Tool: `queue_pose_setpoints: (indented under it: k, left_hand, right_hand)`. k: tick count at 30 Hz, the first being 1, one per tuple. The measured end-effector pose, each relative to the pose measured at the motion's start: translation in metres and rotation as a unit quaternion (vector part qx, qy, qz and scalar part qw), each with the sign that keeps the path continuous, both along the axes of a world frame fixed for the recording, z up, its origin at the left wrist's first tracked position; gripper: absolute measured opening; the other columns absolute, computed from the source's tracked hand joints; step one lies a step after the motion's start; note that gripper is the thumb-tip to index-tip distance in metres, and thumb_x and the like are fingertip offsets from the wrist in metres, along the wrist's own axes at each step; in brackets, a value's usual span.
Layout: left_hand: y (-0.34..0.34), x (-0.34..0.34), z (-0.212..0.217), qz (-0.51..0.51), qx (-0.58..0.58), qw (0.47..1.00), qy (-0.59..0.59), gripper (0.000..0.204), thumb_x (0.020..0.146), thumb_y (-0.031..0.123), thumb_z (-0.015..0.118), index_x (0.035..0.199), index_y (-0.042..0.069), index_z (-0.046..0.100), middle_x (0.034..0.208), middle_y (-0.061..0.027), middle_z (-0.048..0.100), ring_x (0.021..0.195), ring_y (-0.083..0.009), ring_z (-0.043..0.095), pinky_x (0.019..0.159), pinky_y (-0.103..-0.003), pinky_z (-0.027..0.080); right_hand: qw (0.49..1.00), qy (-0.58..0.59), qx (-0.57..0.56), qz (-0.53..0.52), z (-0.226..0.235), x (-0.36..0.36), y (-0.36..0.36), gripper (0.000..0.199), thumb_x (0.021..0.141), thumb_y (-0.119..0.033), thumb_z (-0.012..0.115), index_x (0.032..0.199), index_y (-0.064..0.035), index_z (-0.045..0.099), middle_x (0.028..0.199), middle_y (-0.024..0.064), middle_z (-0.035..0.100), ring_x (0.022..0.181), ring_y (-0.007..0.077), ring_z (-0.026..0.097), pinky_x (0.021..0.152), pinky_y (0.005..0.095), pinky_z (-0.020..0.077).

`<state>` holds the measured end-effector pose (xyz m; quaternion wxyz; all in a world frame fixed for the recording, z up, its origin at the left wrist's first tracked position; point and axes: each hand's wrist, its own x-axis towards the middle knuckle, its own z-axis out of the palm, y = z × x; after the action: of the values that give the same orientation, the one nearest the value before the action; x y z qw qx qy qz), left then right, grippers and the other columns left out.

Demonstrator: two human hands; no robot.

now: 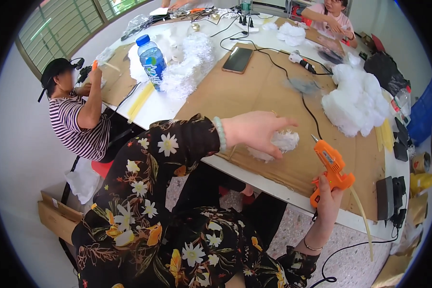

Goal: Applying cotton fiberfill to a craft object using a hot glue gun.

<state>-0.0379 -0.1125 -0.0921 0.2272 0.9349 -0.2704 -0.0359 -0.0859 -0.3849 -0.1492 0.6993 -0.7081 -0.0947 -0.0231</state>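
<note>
My left hand (257,130) reaches out over the cardboard sheet (254,91) and holds a small white fluffy piece (282,143) between its fingers. My right hand (329,201) grips an orange hot glue gun (332,169) by its handle, nozzle pointing up and left toward the fluffy piece, a short gap apart. A pale glue stick (362,218) sticks out of the gun's back. The gun's black cord (343,252) hangs down below the table edge.
A big heap of white fluff (357,101) lies right, a white fluffy garland (189,62) and blue water bottle (152,58) left, a phone (237,59) behind. A person in a striped shirt (79,120) sits left; another person (331,21) sits far back. Boxes (57,211) stand on the floor.
</note>
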Motion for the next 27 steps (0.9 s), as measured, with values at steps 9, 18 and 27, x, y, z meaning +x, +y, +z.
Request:
queue_pose_setpoints:
  k: [9, 18, 27]
  left_hand:
    - [0.027, 0.017, 0.013, 0.065, -0.435, 0.872, 0.216, 0.046, 0.081, 0.002, 0.062, 0.126, 0.005, 0.053, 0.091, -0.0038, 0.065, 0.083, -0.0103, 0.060, 0.075, -0.025, 0.049]
    - [0.181, 0.056, 0.077, 0.222, -0.470, 0.853, -0.058, 0.041, 0.080, 0.002, 0.064, 0.121, 0.005, 0.057, 0.083, -0.0031, 0.065, 0.062, -0.0061, 0.055, 0.053, -0.021, 0.044]
    - [0.266, 0.032, 0.033, 0.485, -0.319, 0.805, -0.123, 0.034, 0.076, 0.003, 0.065, 0.110, 0.004, 0.064, 0.082, -0.0036, 0.066, 0.063, -0.0077, 0.055, 0.053, -0.021, 0.041]
  right_hand:
    - [1.000, 0.014, 0.012, 0.012, -0.007, 0.009, 0.000, 0.022, 0.088, -0.018, 0.060, 0.102, -0.0030, 0.051, 0.083, 0.0045, 0.061, 0.073, 0.0085, 0.054, 0.065, 0.0233, 0.0427]
    - [0.999, 0.009, 0.028, -0.013, -0.021, 0.009, -0.010, 0.020, 0.086, -0.013, 0.062, 0.101, -0.0014, 0.054, 0.083, 0.0036, 0.059, 0.072, 0.0083, 0.052, 0.063, 0.0232, 0.0419]
    - [1.000, 0.000, 0.010, 0.008, -0.020, 0.007, -0.013, 0.019, 0.090, -0.015, 0.057, 0.102, -0.0016, 0.051, 0.083, 0.0056, 0.059, 0.076, 0.0111, 0.053, 0.067, 0.0246, 0.0425]
